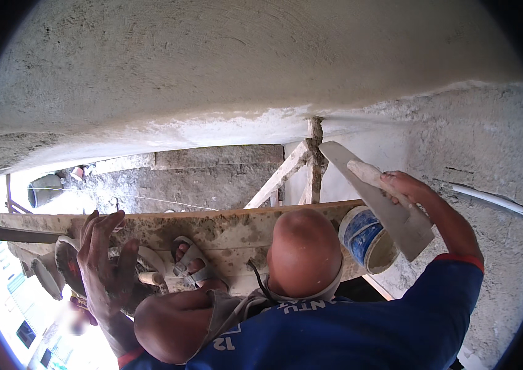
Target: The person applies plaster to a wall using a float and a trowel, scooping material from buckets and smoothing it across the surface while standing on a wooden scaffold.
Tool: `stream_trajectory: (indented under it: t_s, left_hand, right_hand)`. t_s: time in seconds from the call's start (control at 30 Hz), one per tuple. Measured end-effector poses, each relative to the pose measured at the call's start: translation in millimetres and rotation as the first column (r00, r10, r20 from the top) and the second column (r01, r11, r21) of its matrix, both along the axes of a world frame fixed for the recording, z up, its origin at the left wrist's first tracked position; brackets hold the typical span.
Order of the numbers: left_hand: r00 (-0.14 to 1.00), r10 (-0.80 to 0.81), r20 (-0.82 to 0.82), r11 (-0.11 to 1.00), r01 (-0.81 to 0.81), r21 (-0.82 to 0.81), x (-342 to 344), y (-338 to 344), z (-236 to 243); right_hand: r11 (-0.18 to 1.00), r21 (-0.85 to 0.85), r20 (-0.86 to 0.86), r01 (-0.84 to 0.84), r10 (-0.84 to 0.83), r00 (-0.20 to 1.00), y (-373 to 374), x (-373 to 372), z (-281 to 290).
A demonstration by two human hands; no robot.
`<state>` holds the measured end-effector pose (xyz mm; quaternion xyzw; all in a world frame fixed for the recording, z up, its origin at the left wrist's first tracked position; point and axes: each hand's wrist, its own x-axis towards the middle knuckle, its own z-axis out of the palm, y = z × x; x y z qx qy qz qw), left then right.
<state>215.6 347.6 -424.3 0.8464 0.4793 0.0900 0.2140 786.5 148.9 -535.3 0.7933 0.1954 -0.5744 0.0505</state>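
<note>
Stained planks [246, 237] run underfoot, with a bucket [361, 234] near the float [377, 198].

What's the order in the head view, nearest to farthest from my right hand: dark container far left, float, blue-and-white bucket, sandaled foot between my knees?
1. Float: gripped in the right hand.
2. Blue-and-white bucket: right side, below the float.
3. Sandaled foot: left of the bucket.
4. Dark container: far left, beyond the plank.

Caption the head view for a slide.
Facing a rough wall: right hand gripping a long float near a bucket, left hand open.
</note>
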Motion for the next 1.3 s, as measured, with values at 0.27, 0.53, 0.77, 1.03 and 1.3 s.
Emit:
stream_trajectory:
  t_s: [0.27,0.53,0.77,1.03,1.3]
  left_hand:
    - [0.999,0.012,0.049,0.999,-0.01,-0.044,-1,2,-11]
    - [0.982,-0.138,0.13,0.99,0.14,-0.007,19,14,-1]
    - [0.989,-0.125,0.076,0.992,0.122,0.038,-4,7,10]
    - [0.999,-0.019,0.039,1.0,0.02,-0.02,-31,11,-6]
    - [0.98,-0.196,0.042,0.981,0.196,0.007,-2,29,-2]
  right_hand:
    - [0.845,0.013,-0.078,0.535,-0.533,0.843,-44,-60,-37]
    - [0.909,0.278,0.006,0.311,-0.326,0.945,-14,-109,-66]
    - [0.891,0.386,-0.1,0.237,-0.215,0.972,33,-161,-98]
    - [0.739,0.18,-0.046,0.649,-0.653,0.756,-43,-137,-71]
    - [0.71,0.436,0.004,0.553,-0.616,0.788,-26,-150,-126]
